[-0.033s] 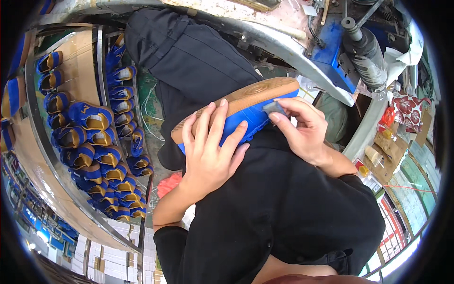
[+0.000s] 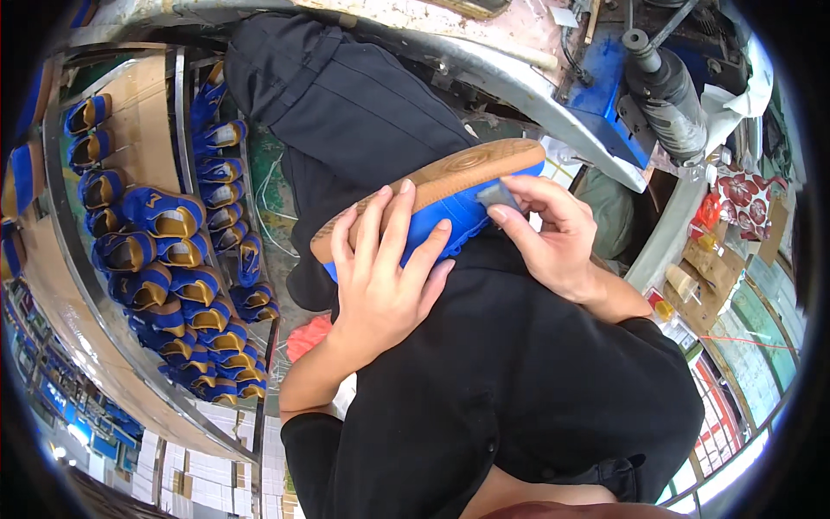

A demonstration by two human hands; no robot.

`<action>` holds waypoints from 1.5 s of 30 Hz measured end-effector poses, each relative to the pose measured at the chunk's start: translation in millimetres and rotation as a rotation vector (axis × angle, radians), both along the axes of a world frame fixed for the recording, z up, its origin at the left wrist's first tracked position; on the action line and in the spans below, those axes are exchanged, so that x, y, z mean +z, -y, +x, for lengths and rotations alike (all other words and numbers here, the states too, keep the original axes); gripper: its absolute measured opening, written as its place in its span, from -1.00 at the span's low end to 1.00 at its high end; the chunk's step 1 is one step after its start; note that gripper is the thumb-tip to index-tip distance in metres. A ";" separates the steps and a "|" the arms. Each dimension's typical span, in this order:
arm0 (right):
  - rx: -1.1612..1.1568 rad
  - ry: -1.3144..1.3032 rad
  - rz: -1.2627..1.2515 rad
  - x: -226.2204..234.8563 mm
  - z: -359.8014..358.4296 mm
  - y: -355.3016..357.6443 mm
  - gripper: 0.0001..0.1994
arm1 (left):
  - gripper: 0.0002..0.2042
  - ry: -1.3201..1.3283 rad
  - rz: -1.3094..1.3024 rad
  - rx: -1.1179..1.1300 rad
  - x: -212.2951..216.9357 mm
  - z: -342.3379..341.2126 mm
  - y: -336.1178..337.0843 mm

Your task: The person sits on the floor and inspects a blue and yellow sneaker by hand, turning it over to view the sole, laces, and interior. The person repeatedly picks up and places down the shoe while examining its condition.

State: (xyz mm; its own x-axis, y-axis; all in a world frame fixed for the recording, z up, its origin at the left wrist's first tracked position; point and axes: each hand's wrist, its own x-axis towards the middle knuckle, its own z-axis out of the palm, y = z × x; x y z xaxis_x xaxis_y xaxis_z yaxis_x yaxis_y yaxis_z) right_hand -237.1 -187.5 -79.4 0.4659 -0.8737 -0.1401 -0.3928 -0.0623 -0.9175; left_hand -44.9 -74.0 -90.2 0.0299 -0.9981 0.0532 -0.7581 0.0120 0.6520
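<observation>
A blue shoe (image 2: 445, 214) with a gum-brown sole (image 2: 467, 163) lies tilted on its side over my lap, its sole turned away from me. My left hand (image 2: 380, 277) is wrapped over its left end, fingers spread across the sole edge and the blue upper. Between the thumb and fingers of my right hand (image 2: 560, 238) is a small grey block (image 2: 499, 196), possibly a rubber. The block touches or nearly touches the blue side near the sole edge, toward the shoe's right end. The shoe's opening is mostly hidden.
On my left, a metal-framed rack (image 2: 186, 130) holds several blue shoes (image 2: 164, 212) with tan linings. White boxes (image 2: 203, 471) are stacked below it. A workbench edge (image 2: 484, 56) curves ahead, with a blue machine (image 2: 605, 95) at right. A flowered bag (image 2: 743, 203) sits farther right.
</observation>
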 end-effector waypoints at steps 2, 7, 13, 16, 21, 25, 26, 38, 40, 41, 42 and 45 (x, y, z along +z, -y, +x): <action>-0.086 0.046 0.048 0.9 5.7 -6.5 -0.71 | -0.51 -0.001 -0.004 0.010 0.1 -2.5 0.5; 0.052 -0.047 -0.182 -2.4 15.4 -5.8 -0.73 | -0.55 0.024 -0.026 0.082 -0.7 -9.1 1.6; 0.122 -0.196 -0.343 4.7 26.6 -8.2 -0.80 | -0.54 0.108 -0.017 0.119 -6.0 -19.8 -4.0; 0.167 -0.278 -0.301 6.1 18.2 -10.4 -0.83 | -0.54 0.121 0.003 0.101 -5.3 -20.2 -4.6; 0.099 -0.248 -0.098 8.3 1.5 -16.4 -0.84 | -0.52 0.097 -0.002 0.103 -3.9 -19.2 -2.9; 0.007 -0.094 -0.140 2.7 8.5 -14.7 -0.84 | -0.49 0.090 -0.011 0.106 -4.7 -17.5 -1.0; -0.001 -0.052 -0.215 0.4 14.6 -12.8 -0.85 | -0.50 0.095 -0.006 0.106 -4.6 -17.8 -1.2; 0.062 -0.101 -0.033 9.6 8.6 -3.7 -0.86 | -0.50 0.077 -0.008 0.120 -4.4 -14.6 1.7; 0.080 -0.126 -0.115 6.7 20.4 -0.6 -0.85 | -0.50 0.081 -0.013 0.118 -4.9 -14.8 1.6; 0.105 -0.167 -0.135 4.6 26.9 0.0 -0.84 | -0.50 0.076 -0.008 0.118 -5.4 -14.3 2.1; 0.129 -0.208 -0.156 3.7 29.6 0.4 -0.84 | -0.50 0.070 -0.002 0.118 -6.2 -13.6 2.8; 0.221 -0.270 -0.131 10.9 15.7 -0.5 -0.84 | -0.48 0.051 -0.016 0.098 -8.9 -10.7 1.4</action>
